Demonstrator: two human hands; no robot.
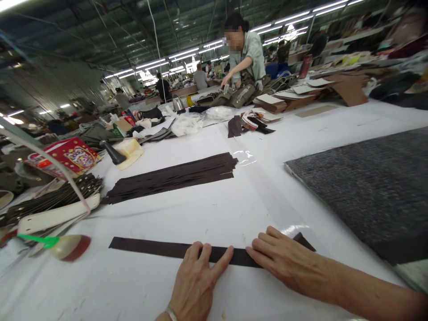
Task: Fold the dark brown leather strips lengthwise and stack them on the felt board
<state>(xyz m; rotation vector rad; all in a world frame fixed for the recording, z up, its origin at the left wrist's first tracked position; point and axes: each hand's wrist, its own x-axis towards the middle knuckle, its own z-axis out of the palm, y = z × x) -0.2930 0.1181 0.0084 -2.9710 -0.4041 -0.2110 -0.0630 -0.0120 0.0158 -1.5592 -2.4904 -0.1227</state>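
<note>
A long dark brown strip (150, 247) lies flat on the white table (207, 209) near its front edge. My left hand (195, 281) rests on the strip's middle with fingers stretched out flat. My right hand (284, 261) presses on the strip's right part, fingers spread and flat, covering most of that end. Neither hand grips anything. Farther back lies a fanned row of several similar dark strips (170, 176).
A dark grey felt mat (368, 187) covers the right side. At the left lie a pile of straps (50, 200), a red printed bag (67, 156), a cream piece (56, 216) and a bowl with a green tool (63, 245). A person (245, 55) works at the table's far end.
</note>
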